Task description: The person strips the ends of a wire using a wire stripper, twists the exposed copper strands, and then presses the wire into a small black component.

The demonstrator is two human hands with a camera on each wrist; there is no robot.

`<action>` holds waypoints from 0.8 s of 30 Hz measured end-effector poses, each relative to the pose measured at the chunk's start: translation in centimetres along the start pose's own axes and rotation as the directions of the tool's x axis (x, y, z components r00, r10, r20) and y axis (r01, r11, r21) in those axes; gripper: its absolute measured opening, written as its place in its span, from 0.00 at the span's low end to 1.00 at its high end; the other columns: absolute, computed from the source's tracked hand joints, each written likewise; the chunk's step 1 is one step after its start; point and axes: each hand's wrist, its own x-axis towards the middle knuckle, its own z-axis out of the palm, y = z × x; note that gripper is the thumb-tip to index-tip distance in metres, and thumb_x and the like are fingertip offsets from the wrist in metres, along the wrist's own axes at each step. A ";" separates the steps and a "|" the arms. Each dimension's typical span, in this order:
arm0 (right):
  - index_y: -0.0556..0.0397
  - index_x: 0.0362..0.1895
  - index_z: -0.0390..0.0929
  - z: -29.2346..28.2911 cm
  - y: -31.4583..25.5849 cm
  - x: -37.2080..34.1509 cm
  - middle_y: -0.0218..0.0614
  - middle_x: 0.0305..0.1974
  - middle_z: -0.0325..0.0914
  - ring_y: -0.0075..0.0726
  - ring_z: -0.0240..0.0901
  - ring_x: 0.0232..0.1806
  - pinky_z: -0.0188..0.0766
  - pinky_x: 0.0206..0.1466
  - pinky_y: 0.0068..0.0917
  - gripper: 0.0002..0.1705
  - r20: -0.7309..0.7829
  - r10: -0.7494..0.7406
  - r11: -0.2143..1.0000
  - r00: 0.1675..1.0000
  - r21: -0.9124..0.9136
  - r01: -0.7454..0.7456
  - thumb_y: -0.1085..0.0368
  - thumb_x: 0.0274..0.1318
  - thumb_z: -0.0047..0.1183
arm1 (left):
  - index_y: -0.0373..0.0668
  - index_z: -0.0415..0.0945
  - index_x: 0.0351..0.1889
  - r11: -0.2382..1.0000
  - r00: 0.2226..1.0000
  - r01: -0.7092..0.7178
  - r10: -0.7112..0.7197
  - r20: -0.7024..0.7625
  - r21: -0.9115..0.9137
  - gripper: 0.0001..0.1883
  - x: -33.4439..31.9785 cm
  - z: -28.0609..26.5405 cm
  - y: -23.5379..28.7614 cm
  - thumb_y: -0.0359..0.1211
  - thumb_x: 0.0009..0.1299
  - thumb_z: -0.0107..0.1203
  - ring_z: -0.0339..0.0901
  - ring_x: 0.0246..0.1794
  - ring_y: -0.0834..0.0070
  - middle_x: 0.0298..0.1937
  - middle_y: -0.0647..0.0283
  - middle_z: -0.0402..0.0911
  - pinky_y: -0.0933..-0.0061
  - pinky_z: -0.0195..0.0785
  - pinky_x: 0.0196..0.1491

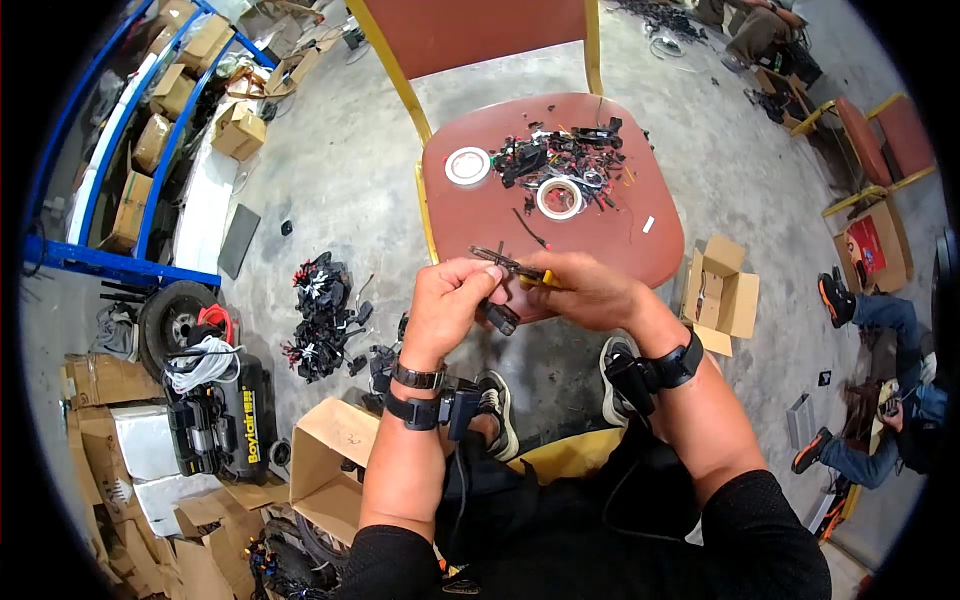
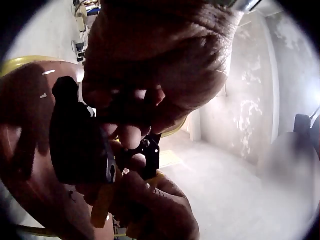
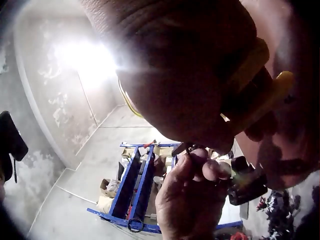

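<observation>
Over the front of the red chair seat (image 1: 640, 250), my two hands meet. My right hand (image 1: 598, 292) grips yellow-handled pliers (image 1: 548, 279), whose two handles show in the right wrist view under the curled fingers. Their dark metal end points toward my left hand (image 1: 445, 305). Between left thumb and fingers I pinch a black plastic part (image 1: 498, 318), which hangs below the fingertips and looks blocky in the right wrist view. The pliers' tip overlaps the left fingertips, and the exact contact is hidden. A short black cable piece (image 1: 531, 228) lies on the seat just beyond.
On the seat lie a pile of small black parts (image 1: 560, 160) and two white tape rolls (image 1: 468, 166). More black parts (image 1: 325, 320) are heaped on the floor. An open carton (image 1: 720, 295) stands right, another carton (image 1: 330, 455) left, near an air compressor (image 1: 250, 420). Another person (image 1: 900, 400) sits far right.
</observation>
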 end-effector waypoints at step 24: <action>0.53 0.46 0.73 1.9 -1.3 -0.4 0.46 0.40 0.75 0.57 0.74 0.45 0.72 0.49 0.48 0.27 -0.244 -0.293 0.771 0.924 -0.632 0.078 0.62 0.39 0.68 | 0.31 0.81 0.36 0.991 0.989 -0.122 0.116 -0.094 -0.059 0.08 -0.3 -0.4 -1.0 0.27 0.72 0.52 0.76 0.25 0.77 0.29 0.60 0.83 0.77 0.70 0.31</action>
